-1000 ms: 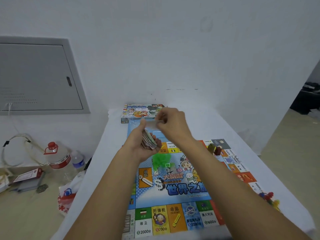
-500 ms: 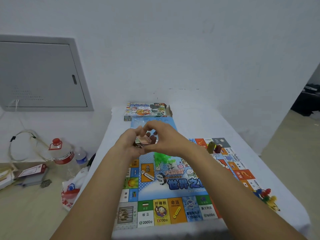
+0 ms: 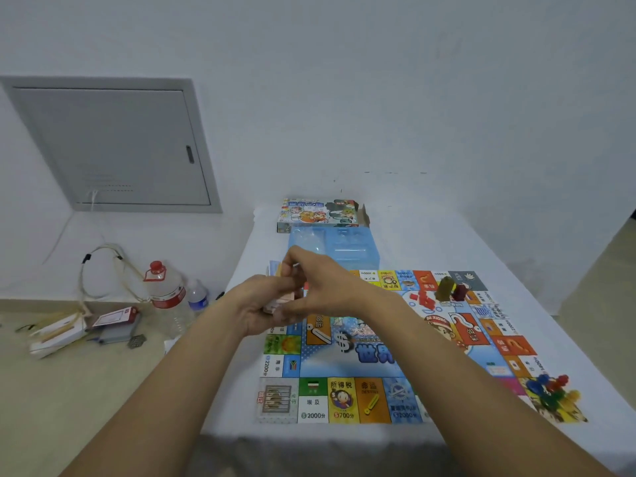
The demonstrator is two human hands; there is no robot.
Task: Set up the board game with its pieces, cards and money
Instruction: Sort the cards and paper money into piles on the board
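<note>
The colourful game board [image 3: 344, 401] lies open on the white table [image 3: 430, 242]. My left hand [image 3: 256, 309] grips a stack of play money [image 3: 280, 301] above the board's far left corner. My right hand [image 3: 321, 287] reaches over the stack and pinches a note at its top. A few notes [image 3: 274, 268] lie on the table just beyond my hands. Coloured pawns [image 3: 550, 390] cluster at the board's near right corner. Brown and dark red house pieces [image 3: 451, 289] stand near the far right corner.
The game box [image 3: 316, 215] and a blue plastic insert tray [image 3: 334, 246] sit at the table's far end by the wall. On the floor at left stand a large water bottle [image 3: 167, 294], a small bottle [image 3: 198, 296], cables and papers [image 3: 58, 333].
Both hands have moved left and lower with the money stack, from over the board's middle to its far left corner. The camera has turned left as well.
</note>
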